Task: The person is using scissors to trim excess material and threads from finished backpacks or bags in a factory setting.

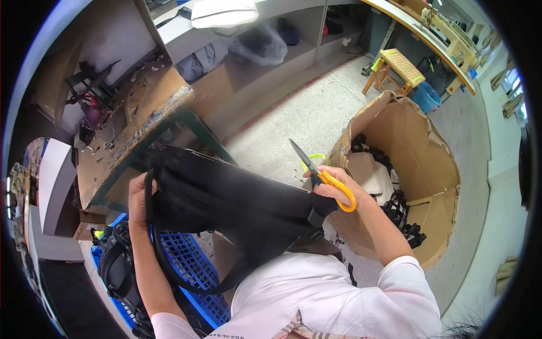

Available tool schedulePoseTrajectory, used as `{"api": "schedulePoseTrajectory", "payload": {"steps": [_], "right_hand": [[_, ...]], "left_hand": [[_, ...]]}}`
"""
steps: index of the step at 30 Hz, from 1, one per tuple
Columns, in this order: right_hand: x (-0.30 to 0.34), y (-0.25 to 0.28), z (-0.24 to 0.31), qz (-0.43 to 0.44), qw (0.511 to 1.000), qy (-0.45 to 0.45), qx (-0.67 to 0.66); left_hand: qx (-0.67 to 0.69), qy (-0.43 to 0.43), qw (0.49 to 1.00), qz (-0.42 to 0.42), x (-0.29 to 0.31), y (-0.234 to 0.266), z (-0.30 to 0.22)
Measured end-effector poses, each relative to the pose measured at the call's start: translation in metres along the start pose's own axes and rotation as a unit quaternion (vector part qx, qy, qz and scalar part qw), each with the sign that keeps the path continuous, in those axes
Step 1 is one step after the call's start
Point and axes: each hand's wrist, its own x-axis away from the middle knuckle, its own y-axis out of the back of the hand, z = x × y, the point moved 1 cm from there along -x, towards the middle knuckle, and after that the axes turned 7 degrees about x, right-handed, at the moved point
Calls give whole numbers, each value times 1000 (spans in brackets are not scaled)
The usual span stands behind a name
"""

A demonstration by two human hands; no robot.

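A wide black fabric piece (220, 192) with straps and a buckle-like black part at its right end is stretched in front of my body. My left hand (139, 200) is closed on its left edge, by a strap that loops down over a blue basket. My right hand (345, 189) grips scissors (339, 191) with orange handles, their dark blades pointing up and away to the far left. The right fingers also sit against the fabric's right end; whether they pinch it is partly hidden. A bit of yellow-green material (314, 160) shows behind the blades.
The blue plastic basket (189, 257) with black bags (119, 260) stands at lower left. On the right is a large cardboard box (435, 169) holding black straps and pale pieces. A worn wooden table (141, 121) lies at left, a woven-top stool (402, 65) far right, near a sewing machine (449, 34).
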Motion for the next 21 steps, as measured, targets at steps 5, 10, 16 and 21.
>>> {"api": "schedulePoseTrajectory", "payload": {"steps": [5, 10, 16, 21], "right_hand": [[5, 0, 37, -5, 988, 42, 152], [-12, -17, 90, -26, 897, 208, 390], [-30, -32, 124, -22, 820, 231, 523], [-34, -37, 138, -27, 798, 242, 552]], "left_hand": [[-47, 14, 999, -5, 2, -19, -12], [-11, 1, 1000, 24, 6, -44, -25], [6, -14, 999, 31, 21, -57, -38], [-16, -15, 998, 65, 25, -57, -44]]}}
